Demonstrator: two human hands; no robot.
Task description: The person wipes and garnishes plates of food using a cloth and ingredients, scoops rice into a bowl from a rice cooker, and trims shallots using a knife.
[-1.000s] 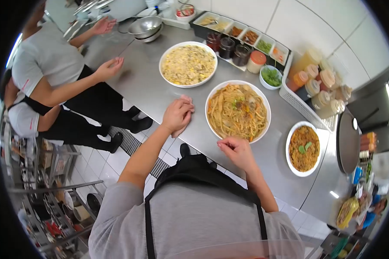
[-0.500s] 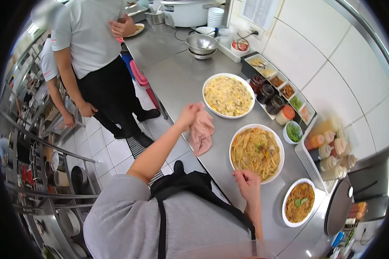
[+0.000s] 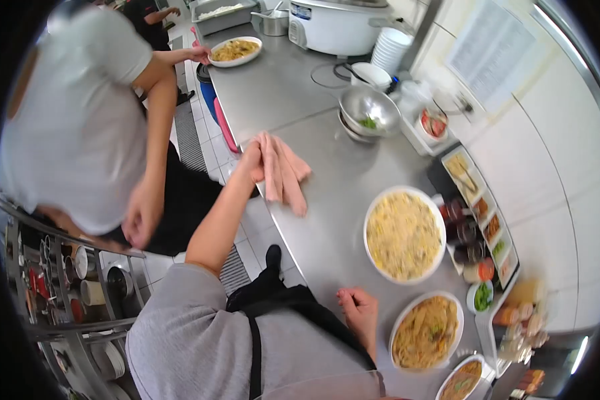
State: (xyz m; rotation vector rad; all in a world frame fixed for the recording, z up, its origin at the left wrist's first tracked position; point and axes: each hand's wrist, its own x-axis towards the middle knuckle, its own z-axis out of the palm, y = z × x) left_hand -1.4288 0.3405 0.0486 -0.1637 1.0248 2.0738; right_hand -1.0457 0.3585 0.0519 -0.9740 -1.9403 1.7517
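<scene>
My left hand (image 3: pixel 252 162) is closed on a pink cloth (image 3: pixel 283 172), which hangs in folds over the front edge of the steel counter (image 3: pixel 320 230). Nearer to me, my right hand (image 3: pixel 359 312) has its fingers curled in above the counter; whether it holds anything small is hidden. Just right of it lies a white plate of noodles (image 3: pixel 428 331). Beyond that is a round white plate of fried rice (image 3: pixel 405 235), and at the bottom right an oval dish of brown food (image 3: pixel 461 383) is partly cut off.
Metal bowls (image 3: pixel 369 112) are stacked at the back, near a white cooker (image 3: pixel 340 27). Ingredient trays (image 3: pixel 483 210), jars and sauce bottles line the wall. At the left stands a co-worker (image 3: pixel 80 120); another person's hand touches a plate of food (image 3: pixel 235 51) at the far end.
The view has swung left along the counter. My left hand, earlier resting on the cloth, has lifted it and moved it farther along the edge. A co-worker now stands closer.
</scene>
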